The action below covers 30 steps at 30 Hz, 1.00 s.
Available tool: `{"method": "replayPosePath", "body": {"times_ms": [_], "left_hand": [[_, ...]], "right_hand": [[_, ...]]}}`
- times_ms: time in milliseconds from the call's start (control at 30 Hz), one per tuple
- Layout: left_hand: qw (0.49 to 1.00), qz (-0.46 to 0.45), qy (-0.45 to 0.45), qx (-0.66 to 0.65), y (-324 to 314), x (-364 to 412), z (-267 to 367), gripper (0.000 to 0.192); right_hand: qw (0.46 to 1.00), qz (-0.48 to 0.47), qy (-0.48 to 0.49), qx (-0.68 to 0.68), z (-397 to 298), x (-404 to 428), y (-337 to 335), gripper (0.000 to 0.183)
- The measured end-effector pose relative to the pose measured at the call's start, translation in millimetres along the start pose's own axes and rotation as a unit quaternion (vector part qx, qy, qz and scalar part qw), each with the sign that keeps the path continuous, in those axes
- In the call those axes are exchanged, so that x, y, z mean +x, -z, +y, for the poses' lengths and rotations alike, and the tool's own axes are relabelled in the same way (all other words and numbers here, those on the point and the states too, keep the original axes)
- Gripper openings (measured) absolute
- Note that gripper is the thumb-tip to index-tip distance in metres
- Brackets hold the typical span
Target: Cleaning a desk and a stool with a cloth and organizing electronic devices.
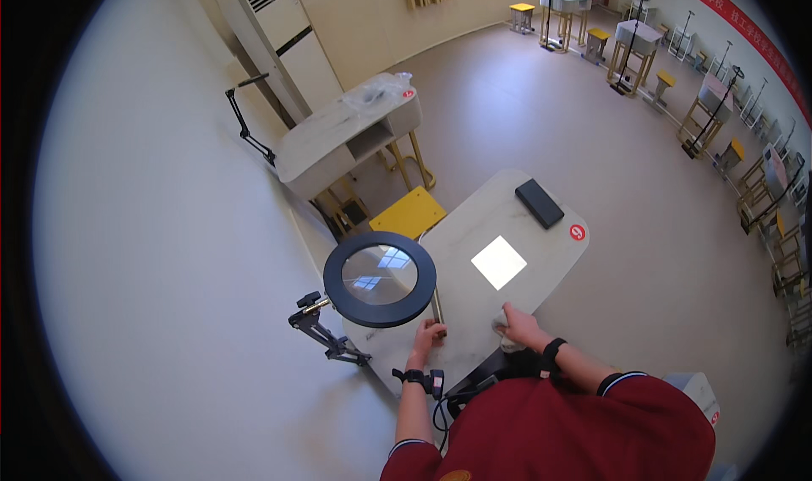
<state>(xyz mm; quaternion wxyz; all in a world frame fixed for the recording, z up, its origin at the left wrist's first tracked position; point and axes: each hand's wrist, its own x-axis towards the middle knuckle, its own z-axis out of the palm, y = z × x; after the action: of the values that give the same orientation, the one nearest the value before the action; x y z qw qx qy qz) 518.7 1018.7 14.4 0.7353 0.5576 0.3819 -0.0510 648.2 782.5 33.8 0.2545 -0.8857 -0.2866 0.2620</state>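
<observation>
My left hand (429, 339) has its fingers closed at the near end of a thin rod-like strip (438, 308). The strip's far part passes behind the black ring of a magnifier lamp (334, 309), so its full length is hidden. In my right hand (521, 327) is a crumpled whitish cloth-like bundle (500, 326), held at the table's near right edge. A bright white square (499, 263) lies flat on the marbled tabletop (463, 290) beyond both hands; whether it is a sheet or a lit panel I cannot tell.
A black oblong case (539, 203) rests near the far corner, by a red number sticker (577, 232). The lamp's jointed arm (336, 344) stands at the left edge. Past it are a yellow stool (409, 213) and another desk (342, 125) bearing clear plastic wrap (380, 94).
</observation>
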Motion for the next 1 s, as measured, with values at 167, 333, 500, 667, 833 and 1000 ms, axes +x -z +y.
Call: {"method": "replayPosePath", "body": {"times_ms": [167,333,500,667,833,1000], "left_hand": [[1.0,0.004,0.02,-0.014,-3.3,-4.4,4.4,0.048],[0.998,-0.007,0.045,-0.042,-1.1,-9.5,2.6,0.054],[0.997,-0.017,0.035,-0.066,10.6,-4.3,-15.2,0.06],[0.997,0.013,0.045,-0.06,2.3,-2.9,-13.2,0.062],[0.994,0.04,0.057,-0.089,6.5,-15.0,-12.4,0.06],[0.988,0.037,0.078,-0.126,-2.4,-12.8,-6.0,0.053]], "right_hand": [[0.999,0.039,0.009,-0.01,0.2,17.3,-8.7,0.043],[0.999,0.028,0.011,-0.016,-10.6,39.1,-12.4,0.044],[0.998,0.058,0.035,0.004,-33.6,77.1,-9.7,0.043],[0.996,0.075,0.05,0.0,-51.5,129.7,-9.7,0.041],[0.996,0.046,0.077,0.006,-79.9,176.9,-11.9,0.04],[0.994,0.041,0.096,0.016,-97.4,221.4,-6.9,0.039]]}}
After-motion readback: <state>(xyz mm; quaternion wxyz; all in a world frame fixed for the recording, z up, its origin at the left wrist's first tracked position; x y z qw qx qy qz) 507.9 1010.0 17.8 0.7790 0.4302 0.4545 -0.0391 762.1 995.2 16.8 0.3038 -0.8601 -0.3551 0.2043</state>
